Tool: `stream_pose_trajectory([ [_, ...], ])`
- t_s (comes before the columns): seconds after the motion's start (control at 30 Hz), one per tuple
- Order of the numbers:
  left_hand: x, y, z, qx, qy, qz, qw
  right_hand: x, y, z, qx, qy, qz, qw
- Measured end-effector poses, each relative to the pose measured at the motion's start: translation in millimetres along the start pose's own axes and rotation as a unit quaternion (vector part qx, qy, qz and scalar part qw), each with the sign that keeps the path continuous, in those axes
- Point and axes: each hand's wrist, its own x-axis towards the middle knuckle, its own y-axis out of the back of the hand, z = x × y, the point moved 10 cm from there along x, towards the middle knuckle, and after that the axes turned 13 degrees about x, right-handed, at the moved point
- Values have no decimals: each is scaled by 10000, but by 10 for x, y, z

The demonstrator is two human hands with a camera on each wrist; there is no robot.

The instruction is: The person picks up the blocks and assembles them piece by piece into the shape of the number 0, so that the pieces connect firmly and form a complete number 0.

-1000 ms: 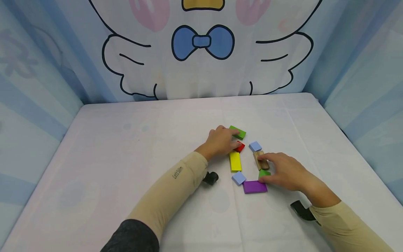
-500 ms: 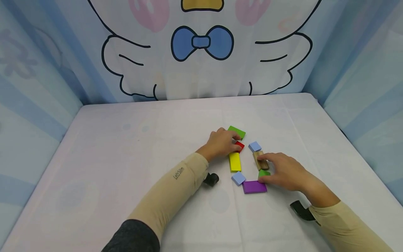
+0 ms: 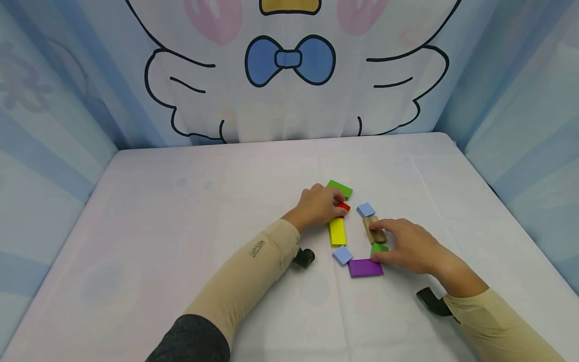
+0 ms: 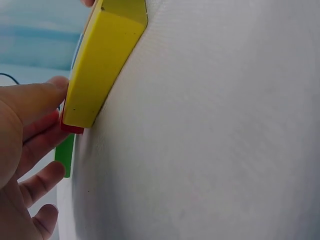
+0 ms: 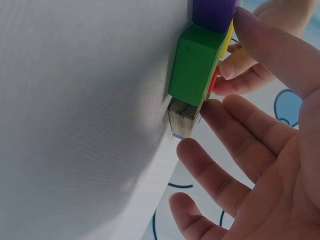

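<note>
In the head view my left hand pinches a small red block between thumb and index finger. A yellow block lies against its near end, and a light green block lies just beyond. My right hand rests with fingertips on a wooden block and its thumb by a darker green block and a purple block; its fingers are loosely extended. The right wrist view shows the thumb tip at the purple block's edge. The left fingers partly hide the red block.
A light blue block lies at the wooden block's far end, another light blue block between the yellow and purple ones. Together the blocks form an incomplete ring on the white-covered table. Printed curtains stand behind and at both sides.
My left index finger has drawn back from the light green block toward the red one. The red block has shifted slightly left. My right hand has stayed in place.
</note>
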Motion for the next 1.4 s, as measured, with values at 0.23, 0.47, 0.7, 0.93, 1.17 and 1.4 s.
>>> stream_pose_trajectory([
  [0.23, 1, 7, -38, 95, 34, 31, 9999, 2, 0, -11, -15, 40, 21, 10000],
  [0.47, -17, 22, -72, 105, 39, 39, 9999, 5, -15, -5, -42, -33, -28, 10000],
  [0.7, -29, 24, -83, 144, 16, 26, 9999, 6, -13, 0, -59, -18, -7, 10000],
  [0.93, -45, 8, -88, 169, 54, -43, 9998, -1, -12, 3, -36, -44, -4, 10000],
  [1.17, -61, 1, -89, 115, 108, -59, 9999, -6, -16, 11, -19, -56, -19, 10000],
  [1.4, -77, -9, -95, 49, 133, -87, 9999, -4, -21, 6, -4, -47, -17, 10000],
])
